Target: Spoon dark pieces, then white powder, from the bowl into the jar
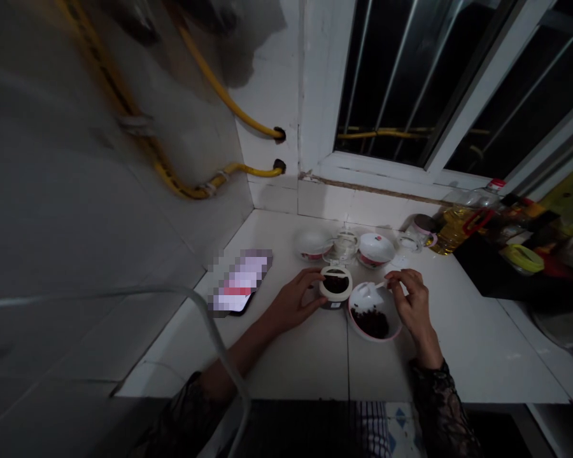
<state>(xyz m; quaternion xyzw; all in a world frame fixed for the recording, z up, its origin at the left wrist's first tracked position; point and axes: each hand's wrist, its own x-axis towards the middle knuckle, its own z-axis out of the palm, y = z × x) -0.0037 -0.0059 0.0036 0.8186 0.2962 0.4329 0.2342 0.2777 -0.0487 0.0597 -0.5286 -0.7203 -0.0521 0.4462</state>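
Note:
My left hand (296, 299) grips the side of a small round jar (335, 297) with a pale rim and dark contents, standing on the white tiled counter. To its right sits a white bowl (397, 329) with a pink rim, partly filled with dark crumbly bits. Above that bowl, my right hand (410, 299) pinches the handle of a small white spoon (368, 288), whose head is over the bowl's upper part. Behind the jar stand a clear glass container (346, 245) and a second white bowl (376, 245) with red markings.
A phone (243, 280) with a lit, blurred screen lies at the left. Another bowl (311, 243), a glass mug (417, 232), an oil bottle (451, 229) and a dark box (480, 267) of condiments line the back right. A pale cable (214, 331) hangs in front of my left arm.

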